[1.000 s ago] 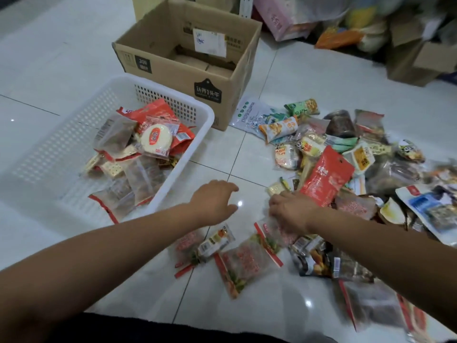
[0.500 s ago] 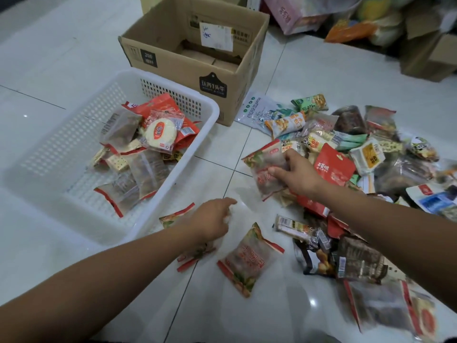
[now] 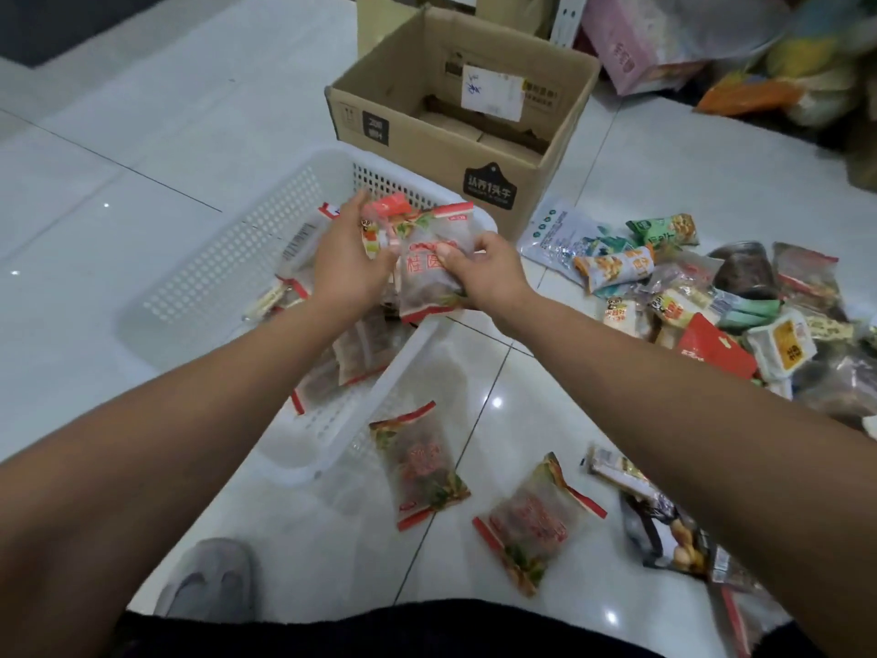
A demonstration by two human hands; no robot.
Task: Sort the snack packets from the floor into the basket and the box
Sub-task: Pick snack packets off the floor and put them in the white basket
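Both my hands hover over the white basket point(image 3: 228, 258). My right hand point(image 3: 479, 273) pinches a clear red-edged snack packet point(image 3: 427, 282) by its side. My left hand point(image 3: 346, 258) holds a smaller red-and-white packet point(image 3: 387, 216) just left of it. Several similar packets lie in the basket, partly hidden by my arms. Behind the basket stands an open cardboard box point(image 3: 455, 149). Two more clear red-edged packets point(image 3: 420, 463) point(image 3: 536, 520) lie on the floor in front of me. A heap of mixed snack packets point(image 3: 702, 296) covers the floor at the right.
A grey slipper point(image 3: 209, 577) sits on the tiles at the lower left. A dark packet point(image 3: 664, 539) and others lie under my right forearm. Bags and a pink package point(image 3: 631, 45) crowd the back right.
My right hand has carried its packet from the heap left to over the basket. My left hand has picked a packet off the floor and risen to over the basket too.
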